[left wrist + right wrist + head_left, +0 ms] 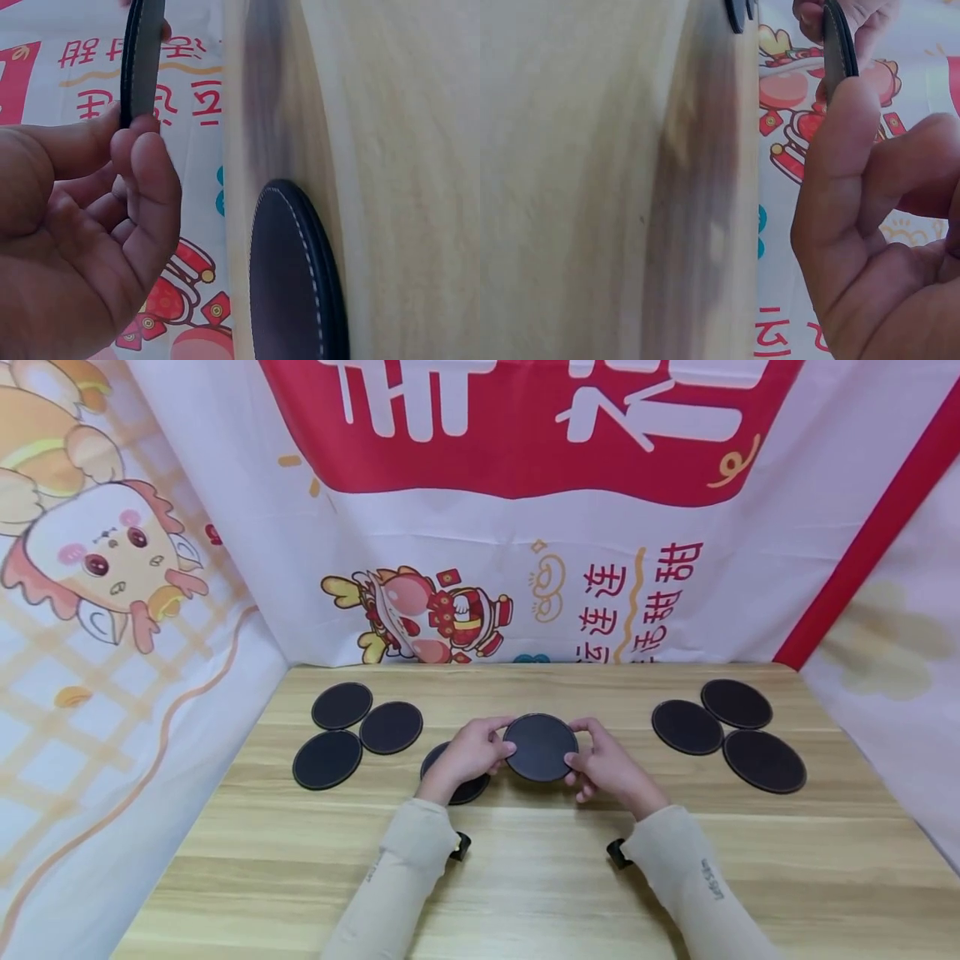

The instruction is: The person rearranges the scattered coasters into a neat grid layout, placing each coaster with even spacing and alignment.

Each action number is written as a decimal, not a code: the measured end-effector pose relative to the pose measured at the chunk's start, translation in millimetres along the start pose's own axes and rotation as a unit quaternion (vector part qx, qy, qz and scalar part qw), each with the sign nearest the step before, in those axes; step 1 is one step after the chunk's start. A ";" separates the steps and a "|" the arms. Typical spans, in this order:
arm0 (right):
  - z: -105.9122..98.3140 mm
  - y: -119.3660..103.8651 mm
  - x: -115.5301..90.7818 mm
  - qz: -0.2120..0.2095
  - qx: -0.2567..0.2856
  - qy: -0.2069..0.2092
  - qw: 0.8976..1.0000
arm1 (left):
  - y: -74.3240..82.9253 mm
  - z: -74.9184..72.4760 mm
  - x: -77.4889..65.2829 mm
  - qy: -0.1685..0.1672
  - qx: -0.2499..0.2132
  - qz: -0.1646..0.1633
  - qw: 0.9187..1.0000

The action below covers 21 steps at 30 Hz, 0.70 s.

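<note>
Between both hands, raised above the table, is a round black coaster with a stitched edge. My left hand pinches its left edge between thumb and fingers. On the opposite edge, my right hand grips with thumb and index finger. Seen edge-on in the left wrist view, the held coaster shows a dark face and a greyer face. Another black coaster lies flat on the table beneath the left hand, which partly covers it. Its pale stitching is plain on that coaster in the left wrist view.
On the wood-grain table, three black coasters lie touching or nearly touching at the left, one being the lower coaster. Three more lie at the right, including the front coaster. A printed cloth hangs behind the table.
</note>
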State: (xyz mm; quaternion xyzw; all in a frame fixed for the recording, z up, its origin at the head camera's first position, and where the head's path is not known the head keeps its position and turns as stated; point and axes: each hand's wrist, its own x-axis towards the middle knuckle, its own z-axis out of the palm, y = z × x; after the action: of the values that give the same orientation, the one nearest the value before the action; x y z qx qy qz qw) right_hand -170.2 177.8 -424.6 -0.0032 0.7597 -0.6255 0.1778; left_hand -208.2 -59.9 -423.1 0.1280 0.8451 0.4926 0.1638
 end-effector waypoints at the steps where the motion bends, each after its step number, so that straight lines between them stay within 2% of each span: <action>1: 1.5 0.4 -0.1 0.001 0.001 -0.001 1.000 | -0.4 0.1 -0.2 -0.001 0.010 -0.003 1.000; 6: 6.2 4.9 2.1 0.011 0.002 0.000 1.000 | -1.5 0.9 0.4 -0.011 0.051 -0.014 0.999; 12: 8.7 12.8 5.5 0.034 -0.034 0.005 0.999 | -3.3 5.8 1.4 -0.024 0.094 -0.039 0.994; 17: 10.4 16.5 5.4 0.053 -0.061 0.009 0.997 | -5.2 9.4 0.0 -0.039 0.130 -0.038 0.990; 21: 13.4 16.5 6.1 0.058 -0.058 -0.003 0.997 | -5.7 8.2 -2.1 -0.038 0.157 -0.039 0.986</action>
State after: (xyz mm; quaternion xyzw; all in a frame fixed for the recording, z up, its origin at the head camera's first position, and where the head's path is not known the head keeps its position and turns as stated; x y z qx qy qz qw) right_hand -168.7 167.2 -444.0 0.0283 0.7931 -0.5688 0.2157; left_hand -203.3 -57.0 -431.5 0.1377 0.9095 0.3417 0.1923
